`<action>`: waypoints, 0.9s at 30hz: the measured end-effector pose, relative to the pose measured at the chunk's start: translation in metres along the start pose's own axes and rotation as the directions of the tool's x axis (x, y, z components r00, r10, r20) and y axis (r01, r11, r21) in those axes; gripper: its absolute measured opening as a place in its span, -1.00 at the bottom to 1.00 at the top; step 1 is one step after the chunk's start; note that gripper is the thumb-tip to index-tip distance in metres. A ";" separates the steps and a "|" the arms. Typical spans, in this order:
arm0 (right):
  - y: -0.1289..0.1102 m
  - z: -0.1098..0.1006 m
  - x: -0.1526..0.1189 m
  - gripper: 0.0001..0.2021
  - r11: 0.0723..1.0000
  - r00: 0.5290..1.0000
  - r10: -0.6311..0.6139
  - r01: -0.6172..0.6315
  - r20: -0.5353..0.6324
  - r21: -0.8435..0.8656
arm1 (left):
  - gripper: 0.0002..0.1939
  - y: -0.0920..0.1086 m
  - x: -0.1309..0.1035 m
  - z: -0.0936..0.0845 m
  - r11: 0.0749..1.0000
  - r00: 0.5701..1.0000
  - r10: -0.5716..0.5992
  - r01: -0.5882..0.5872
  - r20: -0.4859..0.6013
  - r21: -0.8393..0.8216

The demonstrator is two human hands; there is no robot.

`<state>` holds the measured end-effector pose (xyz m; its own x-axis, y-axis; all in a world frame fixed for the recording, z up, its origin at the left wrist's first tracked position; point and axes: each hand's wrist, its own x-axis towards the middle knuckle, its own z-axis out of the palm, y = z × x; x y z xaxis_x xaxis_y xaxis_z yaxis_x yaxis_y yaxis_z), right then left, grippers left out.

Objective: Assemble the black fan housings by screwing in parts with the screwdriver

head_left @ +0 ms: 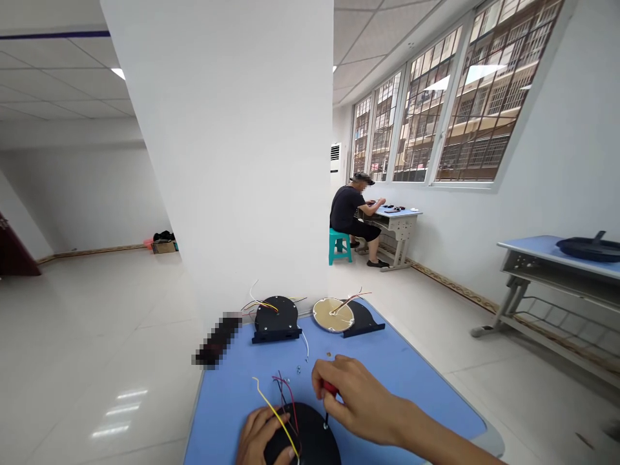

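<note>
My right hand [351,397] is closed round the red handle of a screwdriver [330,387]. The tool's dark shaft points down to a screw near the right edge of a round black plate [317,439]. Over the left edge of that plate lies my left hand [259,436], its fingers curled onto it. Yellow, red and dark wires rise from the plate's centre. Small screws [298,369] lie on the blue tabletop [223,407] just beyond. The plate's lower part is cut off by the frame.
A black round unit with wires [277,316] and a beige disc [333,314], beside a black bracket [363,320], stand at the table's far edge. A pixelated dark object [217,339] is at left. A person [346,206] sits at another desk beyond.
</note>
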<state>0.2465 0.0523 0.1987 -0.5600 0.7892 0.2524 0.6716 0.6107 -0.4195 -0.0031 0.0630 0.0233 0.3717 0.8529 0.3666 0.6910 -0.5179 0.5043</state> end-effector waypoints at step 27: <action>-0.005 -0.019 0.028 -0.84 0.864 0.919 -0.176 0.315 0.352 -0.393 | -0.82 0.033 0.009 -0.013 1.000 0.876 -0.003 -0.012 -0.483 -0.028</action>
<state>0.2370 0.0729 0.2248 -0.8035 0.5953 -0.0013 0.5942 0.8021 0.0602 0.0150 0.0529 0.0539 0.0242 0.7166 0.6971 0.6685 -0.5300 0.5217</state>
